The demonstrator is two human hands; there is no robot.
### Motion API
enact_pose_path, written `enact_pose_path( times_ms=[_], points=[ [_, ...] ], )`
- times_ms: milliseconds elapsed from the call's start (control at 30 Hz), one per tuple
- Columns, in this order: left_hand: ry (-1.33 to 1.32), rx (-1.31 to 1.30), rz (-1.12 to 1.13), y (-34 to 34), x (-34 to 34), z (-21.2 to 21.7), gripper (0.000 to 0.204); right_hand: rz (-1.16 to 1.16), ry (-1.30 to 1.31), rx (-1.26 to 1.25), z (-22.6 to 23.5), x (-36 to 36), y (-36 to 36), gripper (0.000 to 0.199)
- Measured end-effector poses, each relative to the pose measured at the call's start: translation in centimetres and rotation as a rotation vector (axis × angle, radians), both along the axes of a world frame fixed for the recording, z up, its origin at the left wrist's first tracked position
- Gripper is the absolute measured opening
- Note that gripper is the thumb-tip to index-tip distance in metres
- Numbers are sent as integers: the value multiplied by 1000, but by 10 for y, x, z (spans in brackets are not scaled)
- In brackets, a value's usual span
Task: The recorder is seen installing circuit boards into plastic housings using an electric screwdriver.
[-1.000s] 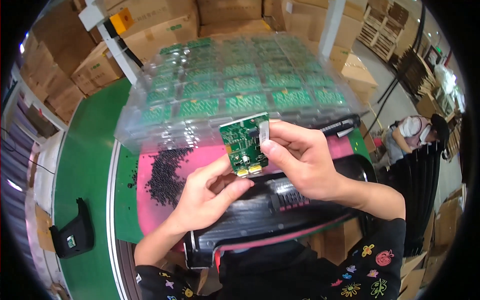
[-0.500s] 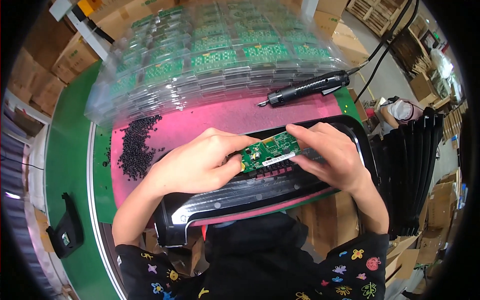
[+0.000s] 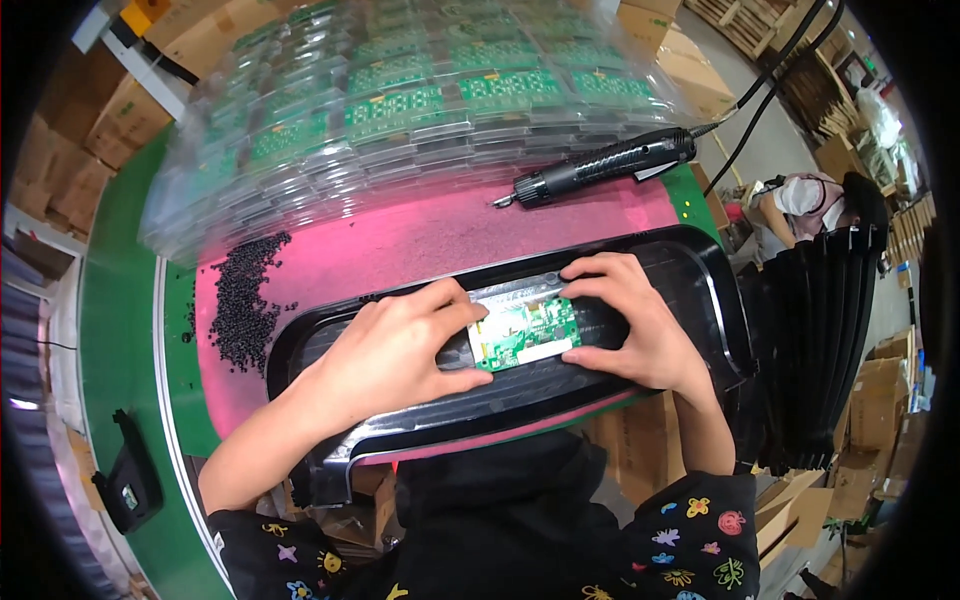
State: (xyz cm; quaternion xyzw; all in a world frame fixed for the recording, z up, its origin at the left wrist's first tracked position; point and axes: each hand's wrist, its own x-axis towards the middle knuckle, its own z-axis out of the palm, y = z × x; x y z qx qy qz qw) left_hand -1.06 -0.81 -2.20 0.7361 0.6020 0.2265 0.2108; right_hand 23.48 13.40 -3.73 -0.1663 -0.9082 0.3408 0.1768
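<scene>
A green circuit board [image 3: 535, 335] with a white strip along its near edge lies flat over the inside of a long black plastic housing [image 3: 690, 255]. My left hand [image 3: 405, 335] grips the board's left end, thumb at the near corner and fingers at the far one. At the other end, my right hand [image 3: 640, 325] has its thumb on the near right corner and its fingers curled by the far edge. Whether the board rests fully on the housing is hard to tell.
Beyond the housing lies a black electric screwdriver [image 3: 605, 168] on the pink mat [image 3: 420, 235]. Small black screws [image 3: 245, 305] are heaped at left. Stacked clear trays [image 3: 400, 130] of circuit boards fill the back. Black housings [image 3: 815, 350] stand at right; a black part [image 3: 130, 480] lies far left.
The circuit board has gone from tilted in my hands to flat and lower in the housing. My right fingers have spread wider around its end. The whole view has shifted slightly.
</scene>
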Motion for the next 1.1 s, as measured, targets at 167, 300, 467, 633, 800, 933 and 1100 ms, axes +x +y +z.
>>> enact_pose_path(
  times_ms=[167, 300, 467, 633, 800, 933, 1100],
  points=[
    [125, -25, -33, -1, 2, 3, 51, -5, -64, 13, -2, -2, -1, 53],
    [118, -8, -28, -1, 1, 1, 51, -13, -77, 44, -2, -5, -1, 54],
    [115, -12, -34, -1, 0, 2, 51, -20, -91, 36, -1, -5, -2, 55],
    [109, -29, -35, -2, 1, 3, 56, -12, -108, 18, -1, -4, 0, 59],
    [86, -71, -29, -3, -2, 4, 62, -129, -119, 64, 30, -1, -9, 63],
    [85, -101, 10, -5, 1, 10, 62, -542, -108, 463, 63, 1, 14, 57],
    [107, -45, 52, -4, 1, 4, 57, -532, -96, -100, 51, -4, 105, 45]
  ],
)
